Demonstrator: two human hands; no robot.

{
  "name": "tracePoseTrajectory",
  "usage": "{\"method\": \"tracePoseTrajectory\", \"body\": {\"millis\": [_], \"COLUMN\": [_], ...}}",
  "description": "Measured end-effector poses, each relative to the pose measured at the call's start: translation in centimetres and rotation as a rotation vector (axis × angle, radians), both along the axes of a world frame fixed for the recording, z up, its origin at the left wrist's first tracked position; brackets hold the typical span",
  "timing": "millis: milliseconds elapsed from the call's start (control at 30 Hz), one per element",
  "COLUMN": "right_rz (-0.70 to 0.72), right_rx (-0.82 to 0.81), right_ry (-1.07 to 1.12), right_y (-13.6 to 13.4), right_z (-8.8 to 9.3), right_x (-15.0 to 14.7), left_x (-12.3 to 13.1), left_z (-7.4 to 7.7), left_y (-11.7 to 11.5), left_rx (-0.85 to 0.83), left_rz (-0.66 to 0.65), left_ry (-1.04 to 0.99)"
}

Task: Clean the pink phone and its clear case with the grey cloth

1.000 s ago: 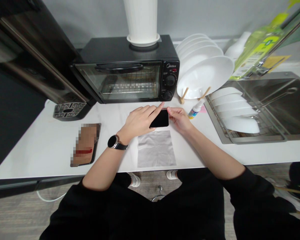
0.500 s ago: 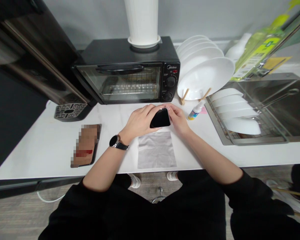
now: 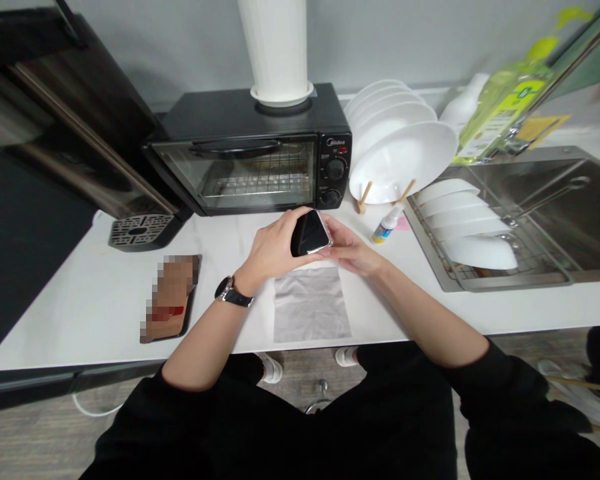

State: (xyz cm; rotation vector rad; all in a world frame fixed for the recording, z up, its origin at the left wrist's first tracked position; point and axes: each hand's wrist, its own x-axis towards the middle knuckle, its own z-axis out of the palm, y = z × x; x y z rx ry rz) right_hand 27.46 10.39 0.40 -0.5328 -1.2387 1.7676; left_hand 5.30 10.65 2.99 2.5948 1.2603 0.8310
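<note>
A black phone (image 3: 309, 233) with a pale rim is held tilted above the white counter (image 3: 80, 300). My left hand (image 3: 273, 248), with a watch on its wrist, wraps round the phone's left side. My right hand (image 3: 353, 248) supports the phone from beneath and to the right, fingers partly spread under it. A grey square cloth (image 3: 311, 305) lies flat on the counter just below both hands. A small white bottle with a blue and yellow label (image 3: 386, 225) stands to the right of my right hand.
A black toaster oven (image 3: 253, 160) with a white vessel (image 3: 275, 53) on top stands behind. White plates in a rack (image 3: 400, 150) and bowls (image 3: 473, 227) by the steel sink (image 3: 545, 207) sit right. A brown item (image 3: 170, 299) lies left, near a dark appliance (image 3: 70, 133).
The phone has been lifted off the counter and tilted up. My left hand shifted from resting over it to gripping its side, and my right hand went underneath.
</note>
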Motion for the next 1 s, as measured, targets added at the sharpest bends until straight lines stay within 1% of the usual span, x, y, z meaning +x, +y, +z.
{"method": "tracePoseTrajectory", "body": {"millis": [133,267,367,500,600,733,867,933,1000], "right_rz": [-0.019,-0.063,-0.086,-0.095,-0.064,-0.094,-0.124,-0.156,-0.224], "right_rx": [-0.056,-0.037,0.032,0.162,0.197,0.246,0.25,0.266,0.279], "right_ry": [-0.008,0.01,-0.032,-0.132,-0.182,-0.178,-0.138,-0.122,-0.124], "right_y": [0.1,0.5,0.4,-0.2,-0.6,-0.4,0.1,0.4,0.6], "right_z": [0.1,0.0,-0.1,0.4,0.7,0.6,0.0,-0.2,-0.4], "right_x": [-0.2,-0.2,-0.1,-0.1,-0.3,-0.2,-0.2,-0.2,-0.2], "left_x": [0.2,0.5,0.4,0.1,-0.1,0.1,0.6,0.6,0.2], "left_z": [-0.2,-0.4,-0.5,-0.7,-0.9,-1.7,-2.3,-2.2,-1.8], "left_y": [0.0,0.1,0.4,0.9,1.1,1.3,1.2,1.1,1.3], "left_rx": [-0.044,-0.049,-0.07,-0.124,-0.158,-0.223,-0.151,-0.125,-0.091], "left_rz": [0.009,-0.016,-0.044,-0.056,-0.09,-0.146,-0.086,-0.067,-0.038], "left_ry": [-0.103,-0.257,-0.35,-0.413,-0.453,-0.556,-0.592,-0.627,-0.691]}}
